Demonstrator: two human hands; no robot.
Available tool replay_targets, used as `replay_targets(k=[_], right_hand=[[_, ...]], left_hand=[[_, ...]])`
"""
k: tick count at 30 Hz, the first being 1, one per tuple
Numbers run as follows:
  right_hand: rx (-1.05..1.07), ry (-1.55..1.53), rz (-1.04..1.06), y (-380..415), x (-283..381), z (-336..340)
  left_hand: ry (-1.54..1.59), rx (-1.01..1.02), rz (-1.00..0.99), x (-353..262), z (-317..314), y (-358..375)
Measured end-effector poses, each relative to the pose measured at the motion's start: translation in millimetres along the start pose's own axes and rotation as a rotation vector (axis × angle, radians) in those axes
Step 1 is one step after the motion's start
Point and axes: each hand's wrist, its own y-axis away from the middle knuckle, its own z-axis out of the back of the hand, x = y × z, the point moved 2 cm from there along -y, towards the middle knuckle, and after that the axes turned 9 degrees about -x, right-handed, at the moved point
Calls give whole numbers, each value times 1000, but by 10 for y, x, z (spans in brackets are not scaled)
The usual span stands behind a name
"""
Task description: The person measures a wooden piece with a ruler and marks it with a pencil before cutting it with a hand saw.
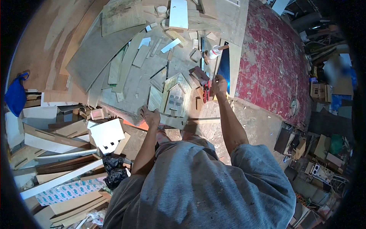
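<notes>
My left hand [150, 115] is at the front edge of the grey work surface [129, 100], its fingers curled beside a pale wooden piece [155, 98]; whether it grips anything is too small to tell. My right hand [219, 85] has its fingers bent together, right of a red tool [206, 92] and a brown block [199, 75]. What the right fingers hold, if anything, cannot be made out. Between the hands lies a small house-shaped wooden assembly [176, 97] with a peaked outline and little grey rectangles.
A clear container with a red band [215, 52] stands behind my right hand, near a blue strip [224, 68]. Boards [124, 15] and offcuts cover the surface. Scrap wood [61, 143] is piled at left; a red tiled panel [267, 65] lies right.
</notes>
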Motion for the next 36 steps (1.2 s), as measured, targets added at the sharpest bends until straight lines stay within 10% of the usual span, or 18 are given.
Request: replay_targets(k=[10, 13, 17, 26, 29, 36], right_hand=[[-10, -195, 26, 589, 34, 420], [-58, -154, 236, 602, -230, 206], [-29, -254, 138, 544, -209, -77], [426, -260, 652, 915, 1821, -912], [663, -123, 900, 1416, 2773, -1276], [309, 160, 1475, 1554, 3993, -2198]], left_hand=[[242, -40, 92, 219, 9, -131], [713, 97, 474, 585, 126, -321], [1136, 97, 502, 518, 809, -415], [1271, -280, 540, 821, 1700, -477], [1153, -105, 362, 895, 2053, -497], [928, -63, 158, 774, 2760, -784]])
